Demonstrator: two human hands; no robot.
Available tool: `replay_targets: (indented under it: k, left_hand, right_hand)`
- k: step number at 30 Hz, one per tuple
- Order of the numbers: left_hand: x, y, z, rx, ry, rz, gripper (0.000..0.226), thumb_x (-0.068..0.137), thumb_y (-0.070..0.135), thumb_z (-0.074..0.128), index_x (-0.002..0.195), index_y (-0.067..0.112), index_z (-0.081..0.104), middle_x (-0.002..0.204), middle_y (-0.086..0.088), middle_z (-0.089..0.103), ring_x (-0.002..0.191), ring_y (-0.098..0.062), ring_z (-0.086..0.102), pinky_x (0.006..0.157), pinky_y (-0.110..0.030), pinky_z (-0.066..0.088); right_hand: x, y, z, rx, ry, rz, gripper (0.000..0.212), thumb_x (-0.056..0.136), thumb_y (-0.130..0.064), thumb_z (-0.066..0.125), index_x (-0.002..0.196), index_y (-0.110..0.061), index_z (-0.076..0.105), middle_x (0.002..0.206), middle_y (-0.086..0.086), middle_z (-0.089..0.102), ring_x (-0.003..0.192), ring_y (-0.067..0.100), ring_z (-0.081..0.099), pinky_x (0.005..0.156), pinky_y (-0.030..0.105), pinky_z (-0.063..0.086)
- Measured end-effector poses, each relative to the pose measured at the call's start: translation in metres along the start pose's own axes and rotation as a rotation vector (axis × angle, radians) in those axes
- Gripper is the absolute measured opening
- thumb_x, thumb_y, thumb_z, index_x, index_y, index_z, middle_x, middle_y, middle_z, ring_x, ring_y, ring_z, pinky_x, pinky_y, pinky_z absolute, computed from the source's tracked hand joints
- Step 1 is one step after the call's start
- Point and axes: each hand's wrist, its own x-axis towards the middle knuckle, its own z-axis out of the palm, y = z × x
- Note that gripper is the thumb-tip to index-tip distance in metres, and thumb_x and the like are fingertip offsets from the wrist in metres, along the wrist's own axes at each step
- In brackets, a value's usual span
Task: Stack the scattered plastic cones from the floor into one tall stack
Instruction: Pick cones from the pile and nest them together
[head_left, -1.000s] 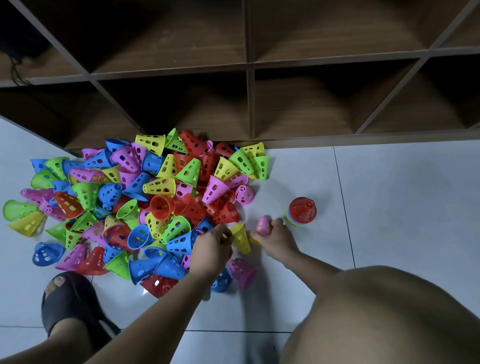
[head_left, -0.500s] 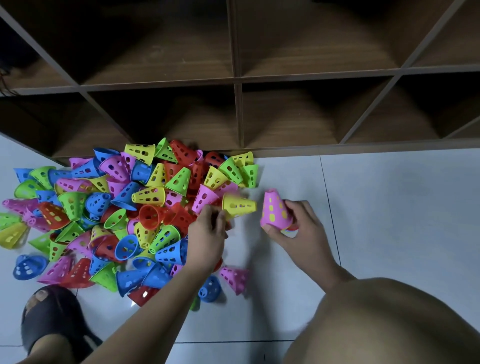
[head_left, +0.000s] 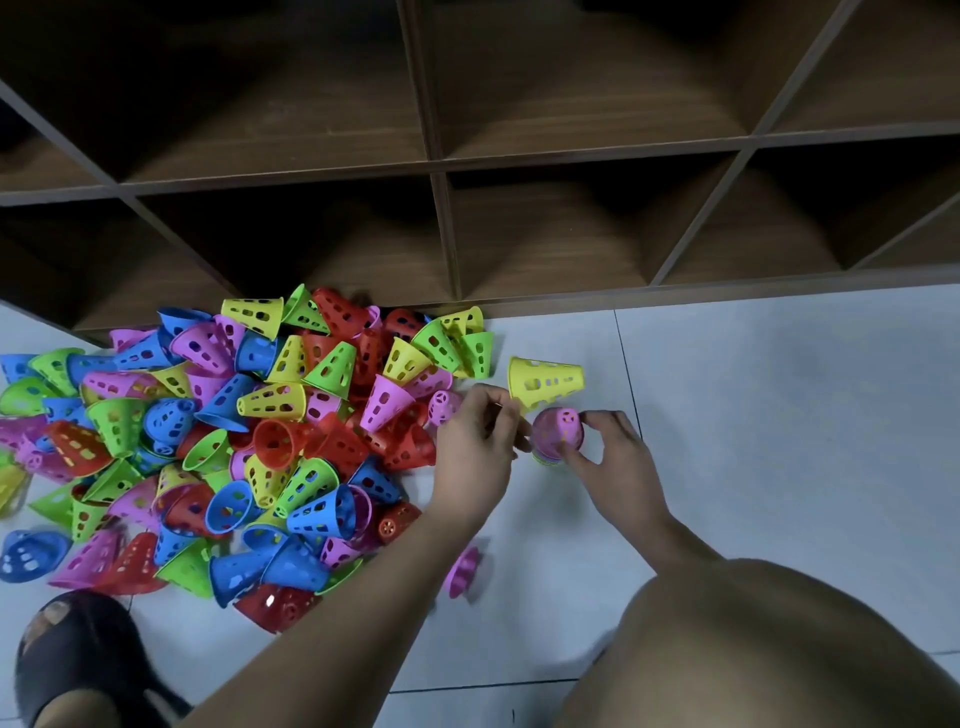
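Firstly, cone heap (head_left: 234, 441): loose on floor (head_left: 779, 415). Left hand (head_left: 478, 447): fingers pinch yellow cone (head_left: 545, 382), held sideways above the stack. Short stack (head_left: 558, 434): pink-topped, right hand (head_left: 613, 457) curled round it. Step: adding yellow; next, probably turn it wide end down and seat it.

Yellow cone (head_left: 545, 382) in left hand (head_left: 480, 447), pink-topped stack (head_left: 557, 430) in right hand (head_left: 615, 460), cone heap (head_left: 270, 405) alongside.

no readable text, labels or numbers anywhere.
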Motion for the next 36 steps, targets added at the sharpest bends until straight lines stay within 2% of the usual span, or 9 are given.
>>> replay_targets:
  k: [4,6,9,14,17,21,26,30,36]
  left_hand:
    - [0.002,0.002,0.017,-0.215,-0.062,-0.136,0.015,0.111,0.009,0.052,0.106,-0.003,0.058,0.081,-0.009,0.077,0.070,-0.021,0.069,0.063,-0.026,0.055]
    - [0.005,-0.003,0.025,-0.265,-0.085,-0.210,0.014,0.111,0.007,0.050,0.104,-0.001,0.059,0.083,-0.015,0.076,0.071,-0.024,0.068,0.063,-0.024,0.054]
    - [0.011,-0.019,0.035,-0.240,-0.106,-0.329,0.016,0.109,0.007,0.051,0.098,0.006,0.063,0.079,-0.012,0.074,0.067,-0.021,0.067,0.063,-0.027,0.055]
    - [0.017,-0.043,0.043,-0.103,-0.127,-0.429,0.019,0.106,0.010,0.051,0.095,0.007,0.066,0.080,-0.011,0.077,0.066,-0.022,0.071,0.063,-0.031,0.056]
    - [0.018,-0.052,0.038,-0.053,-0.150,-0.481,0.017,0.104,0.012,0.052,0.097,0.006,0.067,0.085,-0.011,0.079,0.067,-0.022,0.071,0.061,-0.029,0.055]
    - [0.017,-0.063,0.025,0.001,-0.192,-0.535,0.014,0.101,0.022,0.065,0.108,0.010,0.071,0.092,-0.013,0.081,0.066,-0.021,0.073,0.060,-0.029,0.054]
    - [0.008,-0.078,-0.006,0.170,-0.205,-0.475,0.010,0.100,0.022,0.067,0.107,0.016,0.070,0.088,-0.006,0.081,0.066,-0.020,0.076,0.056,-0.029,0.054]
    - [-0.007,-0.091,-0.045,0.286,-0.165,-0.462,0.007,0.103,0.020,0.065,0.107,0.016,0.069,0.090,-0.004,0.080,0.064,-0.016,0.077,0.053,-0.026,0.054]
    - [-0.040,-0.117,-0.089,0.438,-0.112,-0.493,0.006,0.103,0.025,0.068,0.105,0.020,0.070,0.091,0.001,0.078,0.074,-0.015,0.078,0.057,-0.023,0.057]
  right_hand:
    - [-0.001,0.013,0.005,0.065,-0.069,0.036,0.042,0.087,-0.038,0.081,0.124,-0.029,0.064,0.119,-0.009,0.060,0.109,0.012,0.063,0.088,0.041,0.057]
    - [-0.005,0.017,0.006,0.074,-0.084,0.041,0.045,0.088,-0.034,0.081,0.128,-0.029,0.061,0.123,-0.008,0.059,0.110,0.011,0.064,0.089,0.041,0.057]
    - [-0.015,0.019,0.007,0.064,-0.072,0.090,0.041,0.090,-0.029,0.079,0.122,-0.028,0.054,0.123,-0.012,0.054,0.101,0.010,0.066,0.085,0.042,0.059]
    - [-0.045,0.018,0.018,-0.017,-0.055,0.145,0.030,0.094,-0.031,0.072,0.096,-0.029,0.042,0.099,-0.012,0.053,0.075,0.012,0.064,0.069,0.041,0.056]
    - [-0.060,0.015,0.031,-0.001,-0.160,0.111,0.027,0.094,-0.033,0.072,0.090,-0.027,0.046,0.088,-0.010,0.057,0.071,0.016,0.060,0.070,0.042,0.055]
    - [-0.078,0.005,0.052,-0.028,-0.427,-0.008,0.025,0.096,-0.047,0.070,0.103,-0.025,0.060,0.097,-0.010,0.061,0.074,0.015,0.062,0.079,0.039,0.055]
    - [-0.093,-0.011,0.079,-0.132,-0.646,-0.138,0.051,0.088,-0.069,0.065,0.119,-0.030,0.059,0.109,-0.014,0.058,0.084,0.014,0.065,0.077,0.033,0.051]
    - [-0.094,-0.027,0.098,-0.243,-0.708,-0.189,0.076,0.077,-0.082,0.067,0.128,-0.028,0.054,0.122,-0.007,0.058,0.102,0.023,0.066,0.082,0.037,0.051]
    - [-0.091,-0.030,0.121,-0.322,-0.761,-0.158,0.085,0.076,-0.060,0.075,0.144,-0.021,0.042,0.136,0.007,0.053,0.117,0.039,0.061,0.092,0.042,0.048]
